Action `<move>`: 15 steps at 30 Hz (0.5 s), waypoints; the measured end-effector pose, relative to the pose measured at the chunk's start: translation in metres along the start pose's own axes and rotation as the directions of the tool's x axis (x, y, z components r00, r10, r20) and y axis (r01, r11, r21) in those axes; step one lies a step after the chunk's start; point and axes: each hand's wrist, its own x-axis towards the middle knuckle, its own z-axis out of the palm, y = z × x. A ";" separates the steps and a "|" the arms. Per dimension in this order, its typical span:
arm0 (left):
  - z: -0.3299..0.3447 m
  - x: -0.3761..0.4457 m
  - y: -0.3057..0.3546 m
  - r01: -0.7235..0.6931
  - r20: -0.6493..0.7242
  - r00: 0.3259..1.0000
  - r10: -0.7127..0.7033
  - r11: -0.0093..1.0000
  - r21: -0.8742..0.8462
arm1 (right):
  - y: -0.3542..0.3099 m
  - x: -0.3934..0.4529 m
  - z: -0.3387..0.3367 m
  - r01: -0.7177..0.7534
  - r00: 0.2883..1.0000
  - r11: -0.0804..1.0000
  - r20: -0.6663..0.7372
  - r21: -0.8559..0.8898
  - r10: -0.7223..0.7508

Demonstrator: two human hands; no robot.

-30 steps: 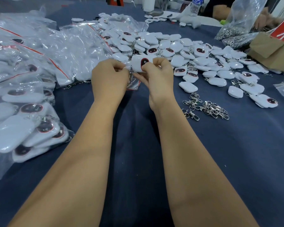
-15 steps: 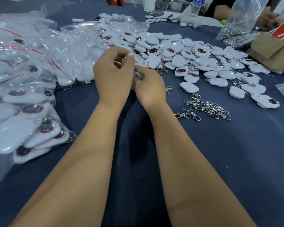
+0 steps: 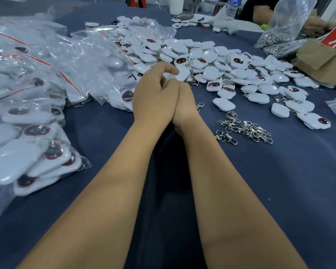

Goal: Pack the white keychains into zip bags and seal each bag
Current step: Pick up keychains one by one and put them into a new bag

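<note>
Pressing together at counter [image 3: 279, 191] centre: left hand [image 3: 155, 98] & right hand [image 3: 185, 105], fingers curling; can't tell what they're gripping, if anything. Loose white keychains [image 3: 211, 72] lying piled just beyond hands. Filled zip bags [image 3: 37, 98] stacking up on left. Metal clasps [image 3: 246, 130] lying to right.

I sit at a wide table [image 3: 279, 191] draped in dark blue cloth that fills nearly my whole view. At its far edge stand 1 clear water bottle [image 3: 232, 7] and a white cylinder [image 3: 176, 4]. A brown cardboard box [image 3: 318, 59] sits far right. Even, soft light falls across the cloth.
</note>
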 end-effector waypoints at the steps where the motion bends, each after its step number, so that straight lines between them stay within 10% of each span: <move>1: -0.001 0.001 -0.001 0.072 0.018 0.997 -0.071 0.995 -0.062 | 0.004 0.004 -0.001 -0.013 0.999 1.000 -0.044 -0.027 0.012; 5: -0.002 0.007 -0.007 0.226 0.073 0.972 -0.221 0.972 -0.066 | 0.007 0.008 0.000 0.032 0.976 0.983 -0.207 -0.183 -0.071; 10: -0.004 0.010 -0.018 0.156 -0.045 0.987 -0.154 0.859 0.488 | 0.001 0.013 -0.006 0.034 0.875 0.996 -0.480 -0.080 -0.069; 15: -0.021 0.023 -0.028 0.205 -0.360 0.923 -0.138 0.966 0.156 | 0.005 0.034 -0.013 -0.019 0.873 0.910 -0.450 -0.414 -0.186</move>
